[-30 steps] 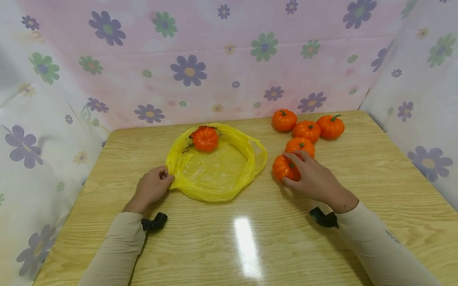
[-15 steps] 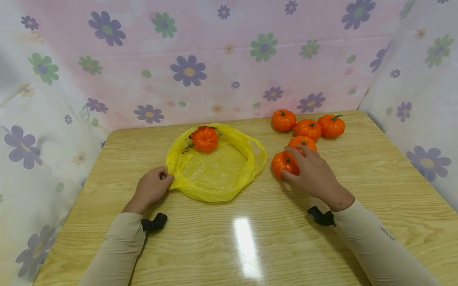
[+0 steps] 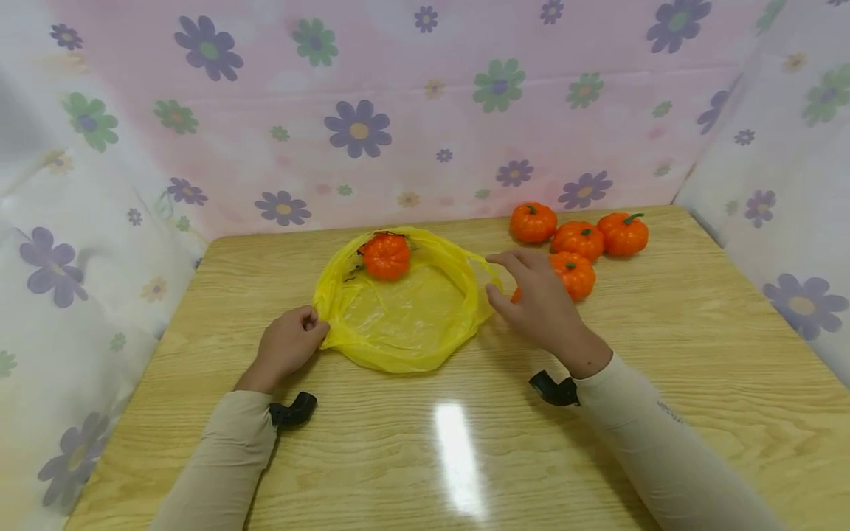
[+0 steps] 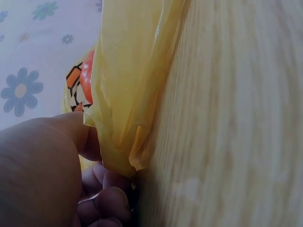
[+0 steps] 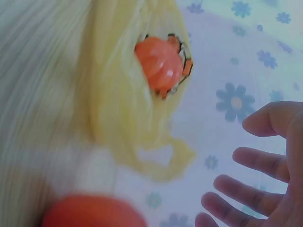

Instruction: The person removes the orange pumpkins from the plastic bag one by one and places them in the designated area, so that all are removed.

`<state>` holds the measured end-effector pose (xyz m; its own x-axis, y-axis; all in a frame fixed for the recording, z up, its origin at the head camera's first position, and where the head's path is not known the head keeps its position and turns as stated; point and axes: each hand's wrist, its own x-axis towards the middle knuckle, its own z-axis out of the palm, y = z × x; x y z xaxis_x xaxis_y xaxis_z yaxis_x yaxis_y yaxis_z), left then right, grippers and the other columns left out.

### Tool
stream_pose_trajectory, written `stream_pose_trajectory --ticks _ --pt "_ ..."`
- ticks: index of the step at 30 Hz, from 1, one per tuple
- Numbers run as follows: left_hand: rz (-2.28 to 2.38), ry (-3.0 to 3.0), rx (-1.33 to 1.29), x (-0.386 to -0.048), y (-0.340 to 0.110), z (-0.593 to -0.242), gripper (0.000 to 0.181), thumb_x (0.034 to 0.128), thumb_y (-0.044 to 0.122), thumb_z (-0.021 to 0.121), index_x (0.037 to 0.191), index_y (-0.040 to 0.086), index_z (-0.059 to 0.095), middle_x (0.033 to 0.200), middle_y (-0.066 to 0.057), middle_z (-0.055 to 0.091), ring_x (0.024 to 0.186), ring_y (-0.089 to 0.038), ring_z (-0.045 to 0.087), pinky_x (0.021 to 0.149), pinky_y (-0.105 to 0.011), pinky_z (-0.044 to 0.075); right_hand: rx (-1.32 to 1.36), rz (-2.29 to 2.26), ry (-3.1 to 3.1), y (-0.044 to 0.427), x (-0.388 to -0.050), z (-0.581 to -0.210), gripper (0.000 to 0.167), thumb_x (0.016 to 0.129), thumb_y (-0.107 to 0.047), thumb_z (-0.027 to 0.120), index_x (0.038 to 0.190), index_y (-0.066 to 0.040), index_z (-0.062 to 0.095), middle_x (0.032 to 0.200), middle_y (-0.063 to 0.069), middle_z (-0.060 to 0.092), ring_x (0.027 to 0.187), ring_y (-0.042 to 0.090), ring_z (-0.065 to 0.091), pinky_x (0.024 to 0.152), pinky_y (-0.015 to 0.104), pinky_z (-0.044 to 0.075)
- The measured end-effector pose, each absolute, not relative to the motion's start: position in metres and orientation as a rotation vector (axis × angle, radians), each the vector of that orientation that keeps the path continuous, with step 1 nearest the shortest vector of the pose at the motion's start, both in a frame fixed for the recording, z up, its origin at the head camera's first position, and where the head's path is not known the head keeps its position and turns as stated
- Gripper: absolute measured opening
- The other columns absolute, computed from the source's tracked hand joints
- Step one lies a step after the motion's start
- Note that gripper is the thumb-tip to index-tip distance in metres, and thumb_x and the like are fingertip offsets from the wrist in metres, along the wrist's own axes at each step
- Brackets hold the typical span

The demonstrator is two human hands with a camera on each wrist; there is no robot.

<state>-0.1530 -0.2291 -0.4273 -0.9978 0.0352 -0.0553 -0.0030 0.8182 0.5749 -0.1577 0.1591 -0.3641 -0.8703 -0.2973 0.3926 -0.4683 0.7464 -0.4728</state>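
Note:
A yellow plastic bag (image 3: 398,361) lies with its mouth spread wide on the table. One orange toy pumpkin (image 3: 387,257) sits inside it against the back wall. My left hand (image 3: 287,345) pinches the bag's left rim, and the left wrist view shows the film (image 4: 128,85) bunched at the fingers. Beside the bag's right handle loop (image 5: 175,163), my right hand (image 3: 541,302) hovers with fingers apart and nothing between them. Beneath that hand another pumpkin (image 3: 516,295) is mostly hidden; in the right wrist view a blurred pumpkin (image 5: 94,213) shows at the bottom.
Several more pumpkins stand at the back right, among them a near one (image 3: 574,276) and a long-stemmed one (image 3: 623,234). The wooden table (image 3: 372,457) ends at a flowered cloth backdrop (image 3: 412,177). Flowered cloth also hangs at both sides.
My right hand has left the nearest pumpkin and moved left to the bag's handle side. My left hand keeps its pinch on the rim.

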Motion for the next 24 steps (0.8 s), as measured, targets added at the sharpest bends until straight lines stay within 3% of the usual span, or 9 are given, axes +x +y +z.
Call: stream_pose_trajectory --ticks 10,24 --pt "0.933 2.938 -0.004 -0.153 -0.23 -0.428 0.017 0.0907 0.026 0.054 0.079 0.013 0.056 0.065 -0.002 0.05 0.056 -0.019 0.044 0.056 -0.03 0.033 0.701 1.1 -2.803 0.111 -0.173 -0.361 0.045 0.097 -0.026 0.061 0.138 -0.011 0.056 0.134 0.013 0.057 0.108 0.033 0.059 0.084 0.045 0.053" --pt "0.943 2.936 -0.003 -0.154 -0.228 -0.427 0.017 0.0904 0.027 0.055 0.079 0.014 0.056 0.063 0.0 0.05 0.055 -0.018 0.042 0.056 -0.03 0.033 0.797 0.796 -2.835 0.042 -0.216 -0.357 0.049 0.096 -0.026 0.062 0.142 -0.01 0.054 0.138 0.013 0.055 0.121 0.034 0.051 0.101 0.046 0.047"
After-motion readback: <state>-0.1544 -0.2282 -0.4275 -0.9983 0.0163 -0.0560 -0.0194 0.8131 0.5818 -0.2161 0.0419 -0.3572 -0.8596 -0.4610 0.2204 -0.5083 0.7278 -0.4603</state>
